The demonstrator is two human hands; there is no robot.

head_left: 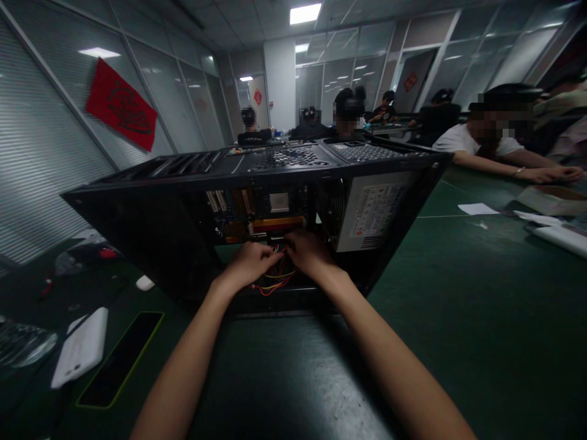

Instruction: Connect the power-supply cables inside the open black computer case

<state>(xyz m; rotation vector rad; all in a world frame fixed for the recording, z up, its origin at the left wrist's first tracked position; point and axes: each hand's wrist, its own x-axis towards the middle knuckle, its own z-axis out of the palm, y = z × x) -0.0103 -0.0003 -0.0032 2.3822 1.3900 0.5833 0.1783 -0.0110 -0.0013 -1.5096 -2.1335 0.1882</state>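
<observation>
A black computer case lies on the table with its open side facing me. Inside it show a motherboard and, at the right, a power supply with a label. Both hands reach into the lower middle of the case. My left hand is closed, thumb and fingers pinching thin coloured power cables. My right hand is beside it, close to the board's lower edge and the cables; its fingertips are partly hidden, and what they grip I cannot make out.
On the left lie a phone with a green edge, a white power bank, a clear plastic bottle and a white mouse-like object. At the right are papers, an open box and a person leaning on the table.
</observation>
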